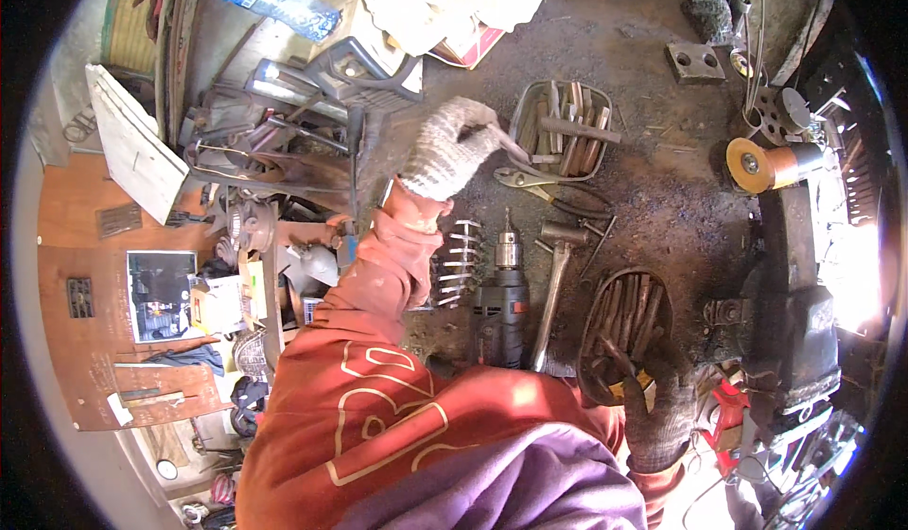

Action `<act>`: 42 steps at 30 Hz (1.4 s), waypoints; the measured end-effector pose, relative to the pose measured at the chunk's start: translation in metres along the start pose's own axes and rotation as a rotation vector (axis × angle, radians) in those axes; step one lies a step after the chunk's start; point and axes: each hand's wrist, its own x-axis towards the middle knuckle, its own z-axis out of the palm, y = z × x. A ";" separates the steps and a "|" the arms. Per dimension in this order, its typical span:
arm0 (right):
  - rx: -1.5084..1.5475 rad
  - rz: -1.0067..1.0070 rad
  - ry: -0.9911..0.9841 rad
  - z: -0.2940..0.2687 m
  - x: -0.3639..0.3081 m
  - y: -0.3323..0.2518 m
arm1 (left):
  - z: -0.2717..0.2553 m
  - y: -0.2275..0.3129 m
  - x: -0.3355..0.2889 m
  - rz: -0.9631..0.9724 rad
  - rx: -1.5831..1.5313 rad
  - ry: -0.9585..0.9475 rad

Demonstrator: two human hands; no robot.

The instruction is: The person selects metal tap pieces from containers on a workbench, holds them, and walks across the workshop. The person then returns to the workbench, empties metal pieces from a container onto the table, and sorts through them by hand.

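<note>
My left hand (pixel 452 147), in a pale knitted glove, pinches a short dark metal rod (pixel 511 144) near a rectangular tray (pixel 605 102) of chisel-like metal bars. Close by lie pliers (pixel 530 185) with dark handles. Down at the right, my right hand (pixel 662 412) wears a darker, dirty glove. It is beside an oval container (pixel 586 327) full of metal rods, its fingers curled by a yellow-and-metal piece (pixel 636 385); the glove hides much of the grip. Between the hands lie a power drill (pixel 501 308), its bit facing away, and a hammer (pixel 558 279).
Left of the drill is a row of small metal pieces (pixel 459 263). A wire spool (pixel 757 166) and a vise-like black machine (pixel 790 341) stand at right. Scrap metal (pixel 274 152) crowds the left, below a plastic bottle (pixel 274 2). A block with two holes (pixel 695 63) lies far right.
</note>
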 end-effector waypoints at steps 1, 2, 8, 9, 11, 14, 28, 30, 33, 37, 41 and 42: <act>-0.002 -0.004 -0.001 -0.001 0.000 0.000 | -0.003 -0.002 -0.001 0.000 -0.001 0.005; 0.008 -0.006 -0.001 -0.001 0.000 -0.001 | -0.004 -0.007 0.000 -0.027 -0.100 0.070; -0.022 0.037 0.008 -0.002 0.004 0.001 | -0.014 -0.022 0.011 -0.230 -0.375 0.028; -0.039 0.032 0.025 -0.002 0.006 0.000 | -0.012 -0.021 0.015 -0.228 -0.381 0.029; 0.005 0.062 -0.012 -0.008 0.011 -0.005 | -0.006 -0.015 0.025 -0.264 -0.256 -0.058; 0.051 0.097 -0.022 -0.008 0.016 -0.006 | 0.006 -0.032 0.044 -0.140 -0.055 -0.064; 0.101 0.144 0.213 0.035 0.021 0.029 | 0.037 -0.012 0.039 0.460 0.601 -0.283; 0.154 0.159 0.220 0.033 0.023 0.030 | 0.023 -0.011 0.037 0.394 0.591 -0.334; 0.218 0.199 0.223 0.032 0.024 0.031 | 0.011 -0.007 0.048 0.375 0.575 -0.321; 0.252 0.242 0.225 0.033 0.026 0.033 | 0.051 0.009 0.070 0.398 0.664 -0.228; 0.251 0.211 0.242 0.033 0.031 0.034 | 0.071 0.021 0.078 0.431 0.830 -0.202; 0.252 0.202 0.252 0.033 0.035 0.033 | 0.069 0.018 0.079 0.484 0.788 -0.176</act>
